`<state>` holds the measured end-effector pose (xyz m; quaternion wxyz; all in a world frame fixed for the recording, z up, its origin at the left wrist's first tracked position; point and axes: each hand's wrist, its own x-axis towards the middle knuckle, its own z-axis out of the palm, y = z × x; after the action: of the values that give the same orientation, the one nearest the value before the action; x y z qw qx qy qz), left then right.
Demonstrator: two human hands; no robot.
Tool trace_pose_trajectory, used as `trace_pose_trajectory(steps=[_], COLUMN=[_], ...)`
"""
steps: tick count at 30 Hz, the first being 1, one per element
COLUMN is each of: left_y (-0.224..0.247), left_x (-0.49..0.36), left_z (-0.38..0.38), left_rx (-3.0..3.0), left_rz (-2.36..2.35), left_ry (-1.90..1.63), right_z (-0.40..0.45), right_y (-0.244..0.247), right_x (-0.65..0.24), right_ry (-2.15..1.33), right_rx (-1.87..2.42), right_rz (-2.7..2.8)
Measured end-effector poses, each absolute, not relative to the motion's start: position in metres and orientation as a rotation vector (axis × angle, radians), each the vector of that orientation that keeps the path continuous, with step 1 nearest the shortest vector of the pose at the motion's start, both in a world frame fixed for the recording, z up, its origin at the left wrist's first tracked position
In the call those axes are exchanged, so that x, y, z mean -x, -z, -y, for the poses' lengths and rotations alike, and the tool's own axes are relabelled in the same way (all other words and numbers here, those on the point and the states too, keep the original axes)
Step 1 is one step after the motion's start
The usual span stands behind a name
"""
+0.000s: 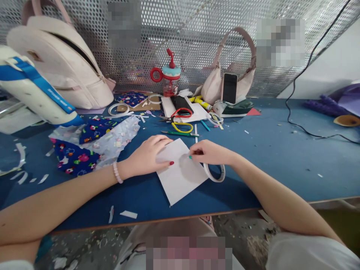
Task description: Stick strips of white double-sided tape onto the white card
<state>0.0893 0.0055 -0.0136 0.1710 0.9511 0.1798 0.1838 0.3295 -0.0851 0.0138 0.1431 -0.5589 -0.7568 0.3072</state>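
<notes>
A folded white sheet of paper (182,183) lies at a slant near the table's front edge. My left hand (147,153) holds its left side, thumb on top and fingers curved along the upper left edge. Over the sheet's right side, my right hand (210,152) is closed in a pinch. What its fingertips hold is too small to make out. Just below that hand, at the sheet's right corner, is a roll of white tape (222,174); I cannot tell whether the hand touches it.
Scissors (182,127) and a green craft knife (180,133) lie beyond the sheet. Patterned blue paper (75,157) is at left. Behind stand a backpack (67,63), a red-handled cup (171,80), a handbag (210,84) and a phone (230,88). A black cable (292,97) runs at right.
</notes>
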Motion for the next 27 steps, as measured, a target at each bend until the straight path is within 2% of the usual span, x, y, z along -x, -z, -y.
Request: trace_pose_trajectory(steps=[4, 6, 10, 13, 20, 27], left_y=[0.005, -0.002, -0.014, -0.014, -0.003, -0.007], left_x=[-0.086, -0.083, -0.078, -0.078, -0.084, -0.077], left_z=[-0.016, -0.018, -0.009, 0.009, 0.028, 0.016], left_rx=[-2.169, -1.873, -1.781, -1.949, -2.081, -2.163], left_rz=[-0.726, -0.676, -0.373, -0.416, -0.571, -0.505], left_ry=[-0.986, -1.121, -0.850, -0.707, -0.726, -0.736], right_z=[0.090, 0.093, 0.096, 0.097, 0.097, 0.095], right_y=[-0.018, -0.019, -0.018, -0.016, -0.018, -0.024], right_x=[-0.328, -0.325, -0.320, -0.318, -0.314, -0.319], right_ry=[-0.646, -0.494, -0.304, -0.238, -0.152, -0.283], right_rx=[1.325, 1.213, 1.128, 1.113, 1.207, 1.459], right_rz=[1.987, 1.918, 1.840, 1.829, 1.797, 1.698])
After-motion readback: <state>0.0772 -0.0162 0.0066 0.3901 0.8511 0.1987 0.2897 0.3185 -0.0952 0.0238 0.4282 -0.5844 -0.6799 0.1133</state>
